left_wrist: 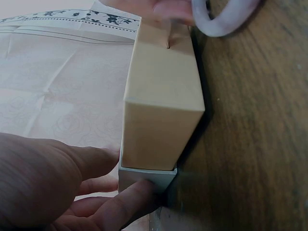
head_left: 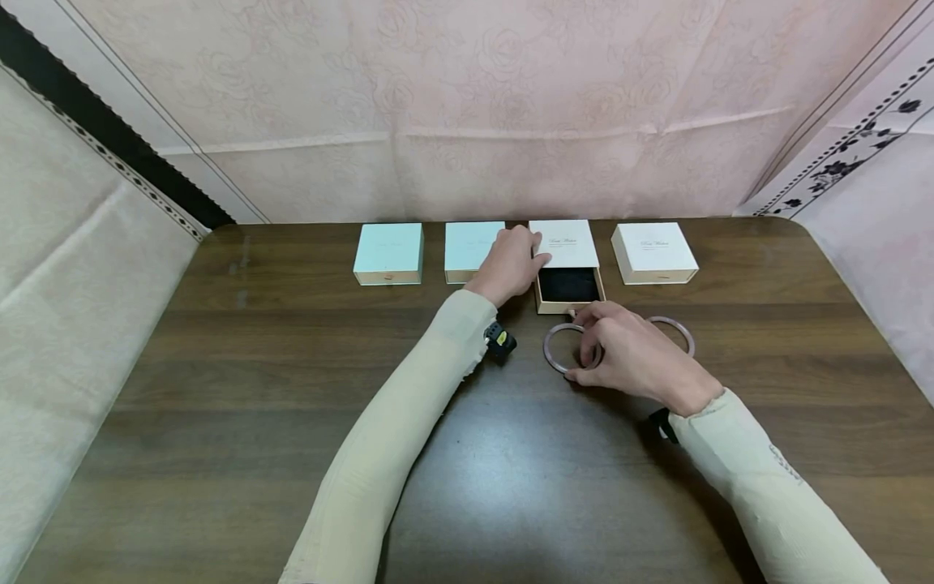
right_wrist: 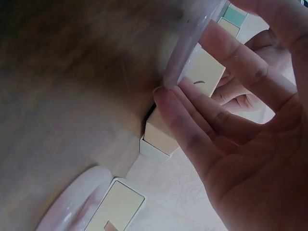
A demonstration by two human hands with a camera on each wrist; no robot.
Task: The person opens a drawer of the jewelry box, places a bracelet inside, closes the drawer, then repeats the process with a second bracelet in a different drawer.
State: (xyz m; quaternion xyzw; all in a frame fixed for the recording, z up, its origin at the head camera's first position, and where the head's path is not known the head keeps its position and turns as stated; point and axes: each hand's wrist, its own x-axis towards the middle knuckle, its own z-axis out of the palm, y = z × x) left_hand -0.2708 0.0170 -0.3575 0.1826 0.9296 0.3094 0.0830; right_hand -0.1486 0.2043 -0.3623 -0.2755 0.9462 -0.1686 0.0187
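Four boxes (head_left: 569, 245), brown wood-grain table (head_left: 292, 381), pale rose-patterned cloth (head_left: 503, 105) behind

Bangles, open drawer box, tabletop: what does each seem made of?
Bangles: perhaps polished stone, glass or resin, given cloudy pale lilac color and glossy highlights.
Open drawer box: likely rigid paperboard, smooth and matte, with crisp edges.
Tabletop: wood or printed laminate, semi-gloss, showing brown grain and a soft reflection.

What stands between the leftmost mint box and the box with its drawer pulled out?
In the head view, a second mint box, partly covered by the left hand, stands between the leftmost box and the open-drawer box.
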